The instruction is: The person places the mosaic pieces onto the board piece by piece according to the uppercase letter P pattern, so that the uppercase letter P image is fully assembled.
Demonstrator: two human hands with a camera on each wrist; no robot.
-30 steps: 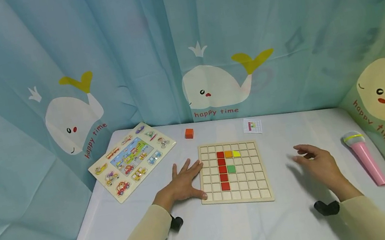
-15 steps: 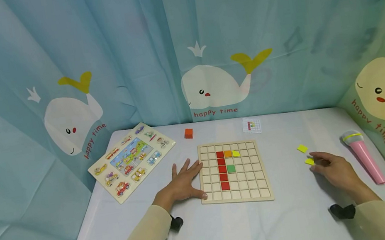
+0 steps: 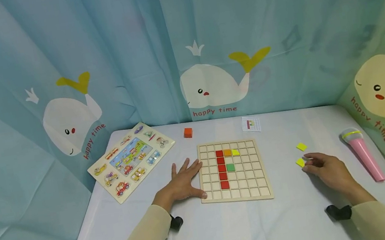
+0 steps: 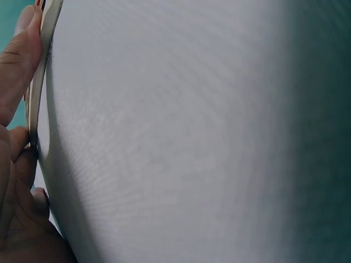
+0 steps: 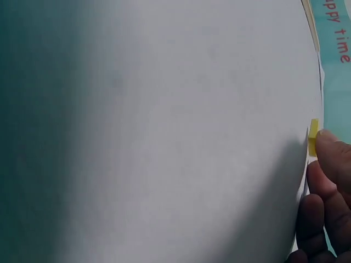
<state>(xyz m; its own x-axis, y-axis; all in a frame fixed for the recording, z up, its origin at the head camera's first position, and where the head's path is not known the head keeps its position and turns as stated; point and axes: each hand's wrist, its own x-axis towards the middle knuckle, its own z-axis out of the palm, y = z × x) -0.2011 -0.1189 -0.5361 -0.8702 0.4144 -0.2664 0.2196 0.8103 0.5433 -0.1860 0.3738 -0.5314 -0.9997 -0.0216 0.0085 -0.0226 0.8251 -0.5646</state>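
Note:
My left hand [image 3: 180,185] lies spread beside the wooden grid board [image 3: 240,195], its fingertips and thumb touching the left edge. In the grid sit several red tiles [image 3: 221,168] in a column, an orange tile [image 3: 227,152], a yellow piece [image 3: 235,152] and a green tile [image 3: 230,167]. To the right of the board, my right hand [image 3: 331,171] pinches a yellow tile [image 3: 299,163] between thumb and forefinger. The right wrist view shows the thumb against this yellow tile [image 5: 313,138]. A second yellow tile [image 3: 301,147] lies on the cloth just beyond it.
Behind the board are an orange-red block [image 3: 188,133] and a small pattern card [image 3: 250,124]. A picture puzzle board [image 3: 131,162] lies at the left. A pink toy microphone [image 3: 364,155] lies at the right edge. Curtains hang round the white table.
My right hand moved right, uncovering two yellow tiles, then took hold of the nearer one and shifted it slightly left. The left hand has stayed at the board.

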